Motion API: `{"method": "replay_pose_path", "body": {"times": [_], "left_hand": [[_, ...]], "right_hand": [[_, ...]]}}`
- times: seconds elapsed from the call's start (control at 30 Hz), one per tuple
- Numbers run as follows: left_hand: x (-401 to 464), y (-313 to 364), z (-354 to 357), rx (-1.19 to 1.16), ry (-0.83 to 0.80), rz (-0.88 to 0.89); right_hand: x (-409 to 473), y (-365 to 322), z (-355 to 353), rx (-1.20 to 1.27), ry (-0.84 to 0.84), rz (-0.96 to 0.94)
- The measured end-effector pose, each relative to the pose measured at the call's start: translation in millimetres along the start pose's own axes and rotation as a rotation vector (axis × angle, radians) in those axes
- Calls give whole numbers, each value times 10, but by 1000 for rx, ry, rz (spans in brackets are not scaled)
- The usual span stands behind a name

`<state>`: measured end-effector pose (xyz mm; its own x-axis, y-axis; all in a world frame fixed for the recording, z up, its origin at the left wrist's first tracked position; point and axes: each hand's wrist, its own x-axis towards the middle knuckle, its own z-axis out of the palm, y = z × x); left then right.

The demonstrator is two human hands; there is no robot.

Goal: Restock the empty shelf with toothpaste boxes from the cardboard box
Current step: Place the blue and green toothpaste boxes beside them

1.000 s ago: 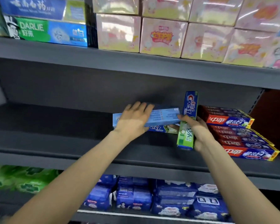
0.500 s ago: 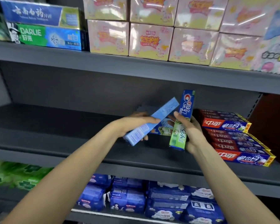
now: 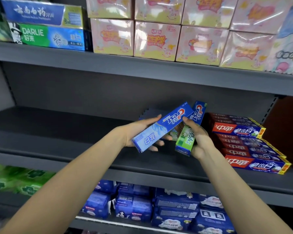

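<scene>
- Head view: a blue Crest toothpaste box (image 3: 162, 127) is gripped by the left hand (image 3: 139, 132), thumb on its upper edge and fingers curled beneath; the box is held tilted, its far end raised toward the right.
- A second Crest box, blue and green (image 3: 189, 132), is clasped by the right hand (image 3: 200, 141) and held nearly upright, its top just behind the far end of the first box.
- Both boxes are held above the grey middle shelf (image 3: 74, 141), in front of more blue boxes (image 3: 149, 114) partly hidden behind the hands.
- A stack of red and blue toothpaste boxes (image 3: 247, 144) is seen lying on the same shelf, just beside the right hand.
- On the upper shelf, a Darlie box (image 3: 47, 36) and pink packs (image 3: 156, 41) are shown.
- Blue packs (image 3: 134, 206) are stocked on the lower shelf.
</scene>
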<state>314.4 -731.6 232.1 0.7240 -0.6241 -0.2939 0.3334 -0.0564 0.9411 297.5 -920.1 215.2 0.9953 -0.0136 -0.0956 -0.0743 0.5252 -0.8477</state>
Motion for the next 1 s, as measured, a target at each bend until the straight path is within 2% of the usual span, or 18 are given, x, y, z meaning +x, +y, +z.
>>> {"method": "replay_pose_path", "body": {"times": [0.07,0.17,0.2,0.27,0.4,0.5,0.57,0.6,0.63,0.7,0.73,0.77,0.8,0.83,0.9,1.0], "left_hand": [[21,33,4,126,70,23],[55,79,35,404,225,163],[66,92,42,384,259,206],[87,108,34,190,322,285],[151,74,-44,-171,411,415],[181,1,-63,-268,379,418],[216,-36,-94,-290,458,467],[224,-44,-118,-208,591,524],[213,-35,-135,1,790,577],[168,7,-146,719,1138,580],[136,30,-120,1113,1172,542],[121,61,-96,1439,1077,502],[134,96,-78,1651,910,464],[168,119,-73,1749,767,417],[254,139,-86,1771,652,356],[406,59,-87,1667,633,364]], "right_hand": [[2,-12,19,-27,0,-18],[-12,-84,90,-160,-17,-93],[-22,-122,120,-194,-18,-109],[-8,-183,145,-280,7,-142],[86,-165,84,-631,-1,-173],[160,-141,35,-853,-55,-184],[206,-169,9,-905,-73,-199],[223,-193,-5,-943,-73,-216],[235,-223,-15,-1015,-65,-237],[245,-300,-25,-1200,-49,-270],[243,-338,-25,-1262,-55,-283],[245,-370,-25,-1296,-74,-294],[248,-400,-19,-1318,-99,-303],[258,-424,-17,-1349,-120,-306],[271,-448,-10,-1437,-153,-290],[310,-448,-53,-1517,-143,-285]]}}
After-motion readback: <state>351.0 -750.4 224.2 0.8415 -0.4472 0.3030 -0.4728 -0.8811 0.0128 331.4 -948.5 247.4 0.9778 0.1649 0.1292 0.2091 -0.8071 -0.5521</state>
